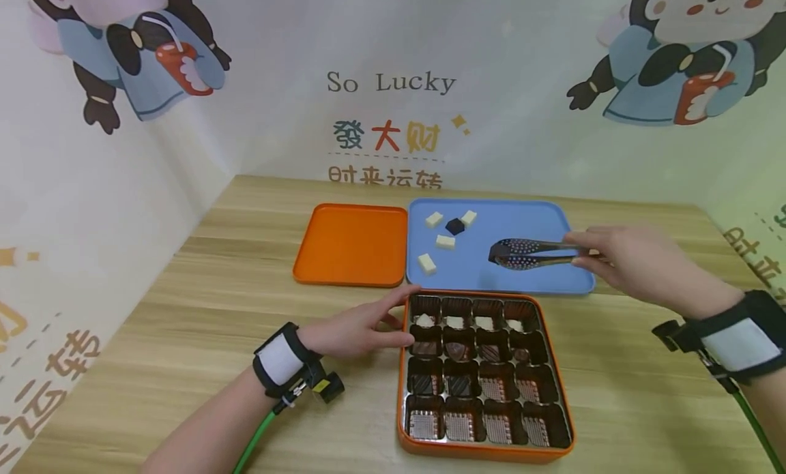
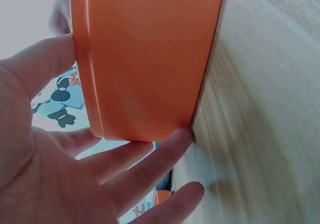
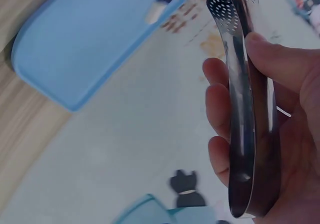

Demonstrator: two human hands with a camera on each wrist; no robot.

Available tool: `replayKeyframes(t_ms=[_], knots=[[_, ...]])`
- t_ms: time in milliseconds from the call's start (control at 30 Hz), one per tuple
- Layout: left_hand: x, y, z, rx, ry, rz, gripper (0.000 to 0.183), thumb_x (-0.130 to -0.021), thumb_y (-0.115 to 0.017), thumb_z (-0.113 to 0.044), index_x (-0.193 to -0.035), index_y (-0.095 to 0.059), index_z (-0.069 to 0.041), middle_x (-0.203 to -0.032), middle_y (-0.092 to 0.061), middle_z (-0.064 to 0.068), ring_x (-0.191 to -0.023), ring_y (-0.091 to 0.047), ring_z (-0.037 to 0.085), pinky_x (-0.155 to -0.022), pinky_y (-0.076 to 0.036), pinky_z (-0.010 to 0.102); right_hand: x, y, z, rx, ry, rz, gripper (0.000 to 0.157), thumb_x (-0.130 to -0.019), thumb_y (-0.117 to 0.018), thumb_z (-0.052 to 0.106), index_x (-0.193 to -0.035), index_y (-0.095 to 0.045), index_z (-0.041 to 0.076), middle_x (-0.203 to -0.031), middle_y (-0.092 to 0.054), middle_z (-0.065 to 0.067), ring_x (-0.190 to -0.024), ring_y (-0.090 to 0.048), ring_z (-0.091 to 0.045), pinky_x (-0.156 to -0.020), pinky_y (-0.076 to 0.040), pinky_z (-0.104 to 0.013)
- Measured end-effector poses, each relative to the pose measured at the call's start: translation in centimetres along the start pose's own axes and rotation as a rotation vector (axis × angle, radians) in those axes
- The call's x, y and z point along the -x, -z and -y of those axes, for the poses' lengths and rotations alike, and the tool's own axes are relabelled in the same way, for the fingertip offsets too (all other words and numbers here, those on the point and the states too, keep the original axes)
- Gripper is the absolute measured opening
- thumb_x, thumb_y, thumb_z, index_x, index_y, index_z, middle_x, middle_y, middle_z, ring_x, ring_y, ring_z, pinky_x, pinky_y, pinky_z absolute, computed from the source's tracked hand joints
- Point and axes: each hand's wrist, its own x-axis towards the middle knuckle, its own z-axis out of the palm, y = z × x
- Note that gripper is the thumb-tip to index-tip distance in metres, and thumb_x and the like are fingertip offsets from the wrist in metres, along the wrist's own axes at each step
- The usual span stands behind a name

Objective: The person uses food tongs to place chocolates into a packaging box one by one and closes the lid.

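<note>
Grips the metal tongs (image 1: 528, 246) in the right hand (image 1: 651, 262), with thumb and fingers clamped round the arms, and pinches a dark chocolate (image 1: 494, 254) between the perforated heads, over the blue tray (image 1: 522, 218) in the head view. Shows more from the right wrist: the joined end of the tongs near the palm, hidden from the head, with the thumb pressed on one arm and fingertips curled round the other; crops the tips at the top edge. Rests the left hand (image 1: 362, 329) at the left side of the orange box (image 1: 491, 451), with thumb and fingers apart. Reveals only from the left wrist the smooth outer wall, the thumb against the rim, and fingers reaching round the far corner, one tip low near the wooden table (image 1: 245, 256). Gives the compartments to the head view alone: white pieces (image 1: 454, 322) in the far row, brown ones (image 1: 456, 352) in the second, dark ones (image 1: 424, 384) in the two left cells of the third. Shows there as well four white blocks (image 1: 445, 242) and a dark lump (image 1: 455, 226) on the blue tray, and an orange tray (image 1: 350, 245) just beside, at left.
</note>
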Motion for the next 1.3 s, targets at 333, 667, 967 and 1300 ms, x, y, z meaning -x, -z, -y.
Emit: replayKeyframes(t_ms=[333,667,967,1300], knots=[[-0.1,0.2,-0.3,-0.001,-0.004,0.015,0.073,-0.089,-0.053,-0.041,-0.145,-0.008,-0.031,-0.147,-0.021,0.007,-0.107,-0.050,0.011,-0.085,-0.040,0.031,3.7,2.0,6.1,0.073,0.144,0.062,0.035,-0.078,-0.067,0.026,-0.112,-0.063,0.015,-0.089,-0.059,0.009,-0.065,-0.052,-0.002,-0.053,-0.043,-0.025],[-0.1,0.5,-0.4,0.001,0.001,0.004,0.074,-0.086,-0.058,-0.042,-0.144,-0.014,-0.029,-0.143,-0.027,0.010,-0.107,-0.050,0.014,-0.081,-0.043,0.030,3.6,2.6,9.9,0.235,0.252,0.203,0.031,-0.074,-0.071,0.031,-0.101,-0.064,0.018,-0.073,-0.047,0.010,-0.060,-0.049,-0.010,-0.051,-0.042,-0.026],[-0.5,0.4,-0.5,0.022,0.001,-0.009,0.074,-0.085,-0.060,-0.041,-0.143,-0.015,-0.028,-0.143,-0.028,0.010,-0.107,-0.051,0.014,-0.079,-0.044,0.031,1.6,2.2,12.1,0.380,0.274,0.297,0.017,-0.071,-0.067,0.007,-0.074,-0.053,0.016,-0.061,-0.032,0.007,-0.051,-0.028,-0.011,-0.044,-0.026,-0.025],[-0.5,0.3,-0.3,0.041,0.004,0.002,0.075,-0.086,-0.058,-0.041,-0.144,-0.013,-0.028,-0.145,-0.025,0.008,-0.107,-0.050,0.013,-0.084,-0.042,0.032,-0.7,0.9,14.1,0.491,0.353,0.275,0.034,-0.067,-0.066,0.005,-0.054,-0.038,0.021,-0.051,-0.031,0.008,-0.046,-0.028,-0.006,-0.042,-0.022,-0.023]])
